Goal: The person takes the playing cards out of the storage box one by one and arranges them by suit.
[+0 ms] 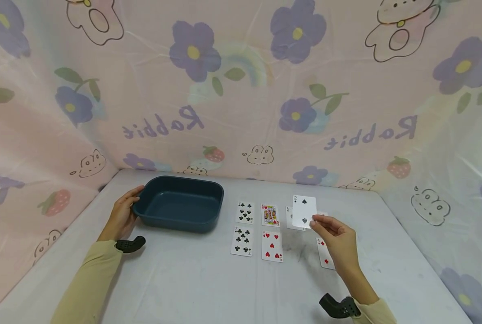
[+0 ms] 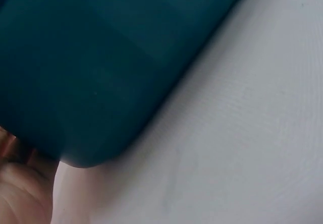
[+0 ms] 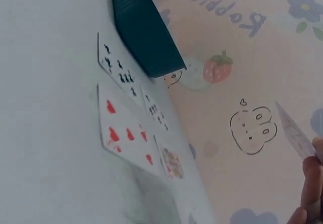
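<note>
My left hand (image 1: 121, 216) holds the left end of a dark teal rectangular tub (image 1: 180, 225), fingers at its rim. In the left wrist view, part of that hand (image 2: 25, 193) shows beside the tub's corner. Between thumb and fingers, my right hand (image 1: 340, 240) pinches a two of spades (image 1: 304, 210), raised face toward me. Behind it an ace (image 1: 289, 217) lies partly hidden on the table. Below the right hand lies a four of diamonds (image 1: 325, 254), partly covered by it. The right wrist view shows the pinched card (image 3: 292, 130) nearly edge-on.
Between tub and right hand lie face-up cards: a club card (image 1: 245, 212), a king (image 1: 270, 215), a seven of clubs (image 1: 241, 241) and a five of hearts (image 1: 272, 246). Another card's edge (image 1: 322, 213) peeks out behind the right fingers. A patterned curtain (image 1: 241, 99) encloses the white table (image 1: 184, 283).
</note>
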`<act>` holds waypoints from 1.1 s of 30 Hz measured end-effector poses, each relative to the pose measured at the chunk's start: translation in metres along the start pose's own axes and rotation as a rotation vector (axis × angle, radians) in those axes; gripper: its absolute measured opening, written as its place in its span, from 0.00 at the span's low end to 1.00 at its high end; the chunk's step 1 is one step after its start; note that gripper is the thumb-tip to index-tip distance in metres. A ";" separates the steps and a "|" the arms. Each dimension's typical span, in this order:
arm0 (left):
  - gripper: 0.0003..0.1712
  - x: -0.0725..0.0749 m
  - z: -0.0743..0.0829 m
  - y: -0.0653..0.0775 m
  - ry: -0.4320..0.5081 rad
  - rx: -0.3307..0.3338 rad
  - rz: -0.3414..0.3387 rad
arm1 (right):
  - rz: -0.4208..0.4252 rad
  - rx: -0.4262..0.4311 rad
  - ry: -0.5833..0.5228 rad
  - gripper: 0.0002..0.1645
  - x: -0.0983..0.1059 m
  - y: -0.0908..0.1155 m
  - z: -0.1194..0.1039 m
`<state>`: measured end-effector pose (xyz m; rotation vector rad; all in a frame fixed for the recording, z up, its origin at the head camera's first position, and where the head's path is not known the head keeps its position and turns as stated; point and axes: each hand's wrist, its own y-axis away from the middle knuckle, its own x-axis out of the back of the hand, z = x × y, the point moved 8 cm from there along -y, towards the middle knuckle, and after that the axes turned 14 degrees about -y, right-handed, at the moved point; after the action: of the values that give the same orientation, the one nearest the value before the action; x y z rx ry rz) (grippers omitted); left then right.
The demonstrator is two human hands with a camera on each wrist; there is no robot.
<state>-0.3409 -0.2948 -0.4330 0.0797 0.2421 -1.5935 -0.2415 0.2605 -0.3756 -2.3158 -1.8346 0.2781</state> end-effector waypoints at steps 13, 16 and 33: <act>0.24 -0.001 -0.001 0.001 0.001 -0.024 -0.021 | 0.027 -0.173 0.093 0.27 0.023 0.021 0.039; 0.26 -0.001 -0.001 0.001 -0.035 -0.029 -0.034 | 0.021 -0.189 0.120 0.26 0.025 0.023 0.047; 0.27 -0.001 -0.002 0.001 -0.053 -0.011 -0.030 | -0.027 -0.199 0.329 0.16 0.016 0.022 0.065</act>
<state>-0.3403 -0.2934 -0.4353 0.0253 0.2111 -1.6218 -0.2339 0.2730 -0.4449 -2.2879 -1.7927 -0.2863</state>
